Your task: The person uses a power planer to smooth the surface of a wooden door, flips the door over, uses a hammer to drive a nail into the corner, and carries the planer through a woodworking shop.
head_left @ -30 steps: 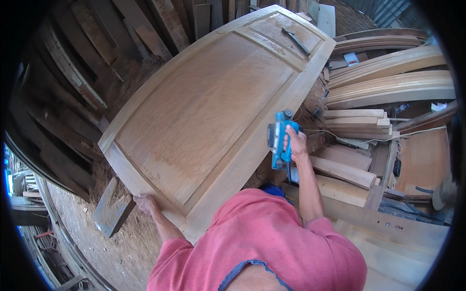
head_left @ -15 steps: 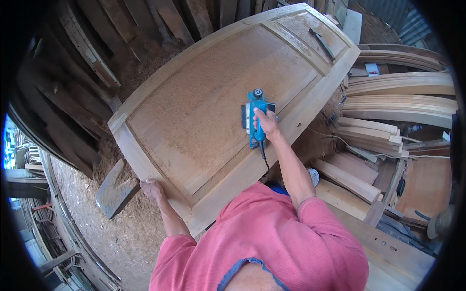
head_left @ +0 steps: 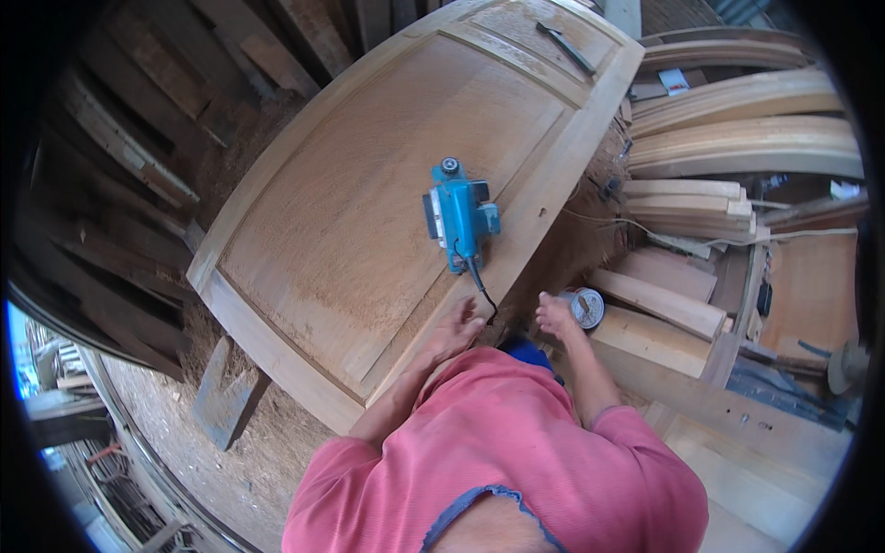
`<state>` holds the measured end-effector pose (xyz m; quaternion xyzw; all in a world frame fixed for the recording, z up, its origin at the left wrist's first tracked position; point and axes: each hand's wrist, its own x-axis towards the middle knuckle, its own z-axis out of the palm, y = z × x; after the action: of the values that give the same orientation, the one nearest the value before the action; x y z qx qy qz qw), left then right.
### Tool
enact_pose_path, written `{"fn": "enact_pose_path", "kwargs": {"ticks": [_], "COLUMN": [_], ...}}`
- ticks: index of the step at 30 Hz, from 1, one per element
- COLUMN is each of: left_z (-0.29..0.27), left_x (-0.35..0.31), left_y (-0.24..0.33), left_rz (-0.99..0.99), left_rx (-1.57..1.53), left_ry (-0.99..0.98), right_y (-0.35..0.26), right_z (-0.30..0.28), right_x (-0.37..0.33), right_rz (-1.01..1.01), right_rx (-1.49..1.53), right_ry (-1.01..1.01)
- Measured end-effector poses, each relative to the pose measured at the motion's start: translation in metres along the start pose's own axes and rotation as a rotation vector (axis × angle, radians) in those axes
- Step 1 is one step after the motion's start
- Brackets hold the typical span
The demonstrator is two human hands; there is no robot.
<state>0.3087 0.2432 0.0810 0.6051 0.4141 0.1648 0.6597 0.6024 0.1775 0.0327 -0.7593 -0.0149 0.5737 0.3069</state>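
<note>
A teal electric planer rests on the panelled wooden door before me, its black cord trailing toward my body. Neither hand touches it. Over the door's near edge lies my left hand, fingers stretched and thumb apart, just below the planer's cord. My right hand is off the door to the right, its fingers loosely bent with nothing visible in them. Close beside it stands a round can with a pale top. At the door's far end lies a dark try square.
Wood shavings cover much of the door panel. Curved wooden pieces and short boards are stacked on the right. Dark planks lean at the left. A wooden support juts out below the door's left corner. A pale cable runs rightward.
My right hand has let go of the planer and moved down-right beside the can. My left hand has shifted right from the door's left end to its near edge. The view has shifted slightly.
</note>
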Motion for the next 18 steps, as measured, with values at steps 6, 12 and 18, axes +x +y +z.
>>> {"fn": "enact_pose_path", "kwargs": {"ticks": [6, 12, 18], "left_z": [0.049, 0.041, 0.030], "left_x": [0.036, 0.006, -0.020], "left_y": [0.005, 0.045, 0.064], "left_rz": [-0.171, -0.400, -0.431], "left_rx": [-0.195, -1.140, -1.287], "left_ry": [-0.116, -0.313, -0.153], "right_y": [0.071, 0.098, 0.054], "right_z": [0.027, 0.021, 0.021], "right_x": [-0.019, 0.029, -0.011], "right_rz": [0.256, 0.362, 0.059], "right_rx": [0.061, 0.640, 0.211], "right_ry": [-0.193, -0.452, -0.182]}}
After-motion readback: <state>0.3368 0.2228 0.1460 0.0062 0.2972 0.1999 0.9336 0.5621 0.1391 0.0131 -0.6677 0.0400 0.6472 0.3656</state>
